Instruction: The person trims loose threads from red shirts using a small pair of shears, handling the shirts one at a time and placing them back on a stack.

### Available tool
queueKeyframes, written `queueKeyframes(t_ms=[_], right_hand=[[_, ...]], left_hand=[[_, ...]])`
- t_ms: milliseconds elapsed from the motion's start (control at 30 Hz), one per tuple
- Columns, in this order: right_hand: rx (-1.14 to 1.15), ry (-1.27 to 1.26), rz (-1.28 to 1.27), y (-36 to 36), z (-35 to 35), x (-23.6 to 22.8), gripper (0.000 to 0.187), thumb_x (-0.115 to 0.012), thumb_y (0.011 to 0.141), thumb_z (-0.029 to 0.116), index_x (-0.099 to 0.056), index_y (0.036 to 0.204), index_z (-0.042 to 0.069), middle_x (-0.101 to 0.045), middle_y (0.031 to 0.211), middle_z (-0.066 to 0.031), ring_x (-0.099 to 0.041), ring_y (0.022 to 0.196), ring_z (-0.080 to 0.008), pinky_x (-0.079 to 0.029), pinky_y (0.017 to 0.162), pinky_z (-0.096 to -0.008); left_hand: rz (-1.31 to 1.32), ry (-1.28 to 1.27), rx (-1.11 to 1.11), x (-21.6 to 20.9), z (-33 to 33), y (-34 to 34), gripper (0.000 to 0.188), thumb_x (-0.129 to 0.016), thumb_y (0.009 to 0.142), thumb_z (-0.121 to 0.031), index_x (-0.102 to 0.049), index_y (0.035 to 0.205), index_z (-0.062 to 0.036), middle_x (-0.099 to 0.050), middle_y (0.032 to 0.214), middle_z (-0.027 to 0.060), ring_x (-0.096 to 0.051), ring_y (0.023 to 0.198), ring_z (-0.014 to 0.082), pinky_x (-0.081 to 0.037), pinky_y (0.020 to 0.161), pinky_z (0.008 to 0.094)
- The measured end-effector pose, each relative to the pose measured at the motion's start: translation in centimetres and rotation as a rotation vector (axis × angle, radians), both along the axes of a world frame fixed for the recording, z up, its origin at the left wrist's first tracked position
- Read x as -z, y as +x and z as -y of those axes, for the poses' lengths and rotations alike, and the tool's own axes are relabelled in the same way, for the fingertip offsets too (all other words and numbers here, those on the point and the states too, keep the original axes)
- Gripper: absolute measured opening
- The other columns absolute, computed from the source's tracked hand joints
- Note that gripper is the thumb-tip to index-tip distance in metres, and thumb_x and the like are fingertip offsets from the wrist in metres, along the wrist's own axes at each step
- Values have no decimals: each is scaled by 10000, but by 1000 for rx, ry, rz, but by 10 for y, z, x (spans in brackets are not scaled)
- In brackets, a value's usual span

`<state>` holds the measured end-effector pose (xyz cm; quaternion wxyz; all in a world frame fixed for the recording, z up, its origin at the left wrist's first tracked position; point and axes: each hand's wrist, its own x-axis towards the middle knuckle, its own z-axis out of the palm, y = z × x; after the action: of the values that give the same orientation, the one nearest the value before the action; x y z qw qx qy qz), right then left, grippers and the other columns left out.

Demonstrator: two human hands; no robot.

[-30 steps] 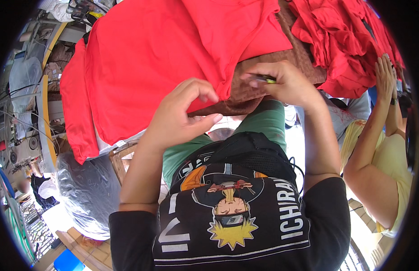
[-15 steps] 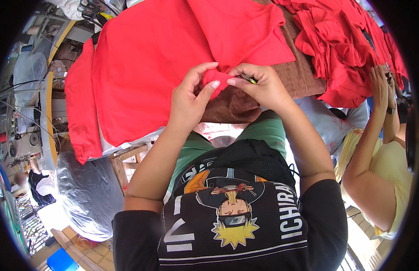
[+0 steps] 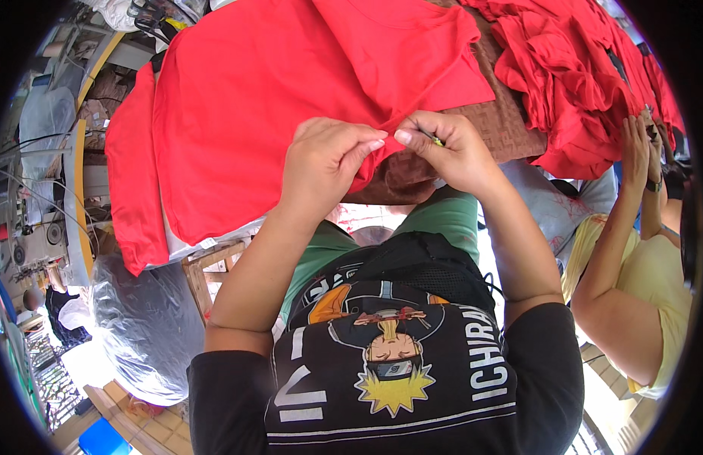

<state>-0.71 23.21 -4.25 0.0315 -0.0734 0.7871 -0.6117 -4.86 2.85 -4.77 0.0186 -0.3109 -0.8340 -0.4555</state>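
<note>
A red garment [image 3: 253, 114] lies spread over the table before me, and a bit of its near edge rises between my hands. My left hand [image 3: 321, 159] is closed in a pinch on that red cloth, thumb and forefinger pressed together. Close by on the right, my right hand [image 3: 451, 152] is also closed, its thumb and fingertip meeting at the cloth. Tucked in its fingers is a small thin dark tool [image 3: 433, 137] with a yellow-green part; its kind is mostly hidden by the hand. The fingertips of both hands are a short gap apart.
Brown patterned cloth [image 3: 510, 136] covers the table edge under the garment. A heap of red garments [image 3: 563, 83] lies at the right, where a co-worker's hands [image 3: 638, 148] touch it. Left of me stand a plastic-wrapped bundle [image 3: 143, 326] and a wooden stool [image 3: 203, 273].
My left hand has turned over, back upward, and its loose fold of red cloth has been let down to a small pinch. My right hand has shifted slightly right with the tool.
</note>
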Motion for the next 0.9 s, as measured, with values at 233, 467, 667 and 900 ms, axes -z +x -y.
queueKeyframes(t_ms=[233,467,667,900], right_hand=[[82,-134,202,-1,-1,14,211,-639,932,251,-680,926,45,-484,641,84,-409,619,-15,-387,557,-215],[111,-61,95,0,-6,22,240,-635,934,250,-666,935,12,-539,681,53,-459,662,-42,-432,599,-250],[108,34,-18,1,-1,19,229,-638,926,219,-650,968,-5,-606,708,-39,-520,676,-81,-462,638,-272],[124,184,-154,8,5,4,199,-647,901,185,-651,995,10,-665,832,-176,-638,704,-291,-498,668,-344]], left_hand=[[492,715,93,6,-9,3,167,-520,993,-143,-576,974,13,-679,929,97,-611,819,103,-483,721,268],[649,631,698,-30,51,-10,161,-568,952,-140,-600,877,0,-614,860,66,-548,745,94,-444,698,258],[204,190,314,-51,42,-6,264,-747,775,-176,-668,976,-24,-623,1026,95,-591,832,170,-467,766,314],[-161,-168,154,-39,7,-2,328,-745,773,-188,-675,1082,-101,-561,1196,68,-538,999,260,-458,899,383]])
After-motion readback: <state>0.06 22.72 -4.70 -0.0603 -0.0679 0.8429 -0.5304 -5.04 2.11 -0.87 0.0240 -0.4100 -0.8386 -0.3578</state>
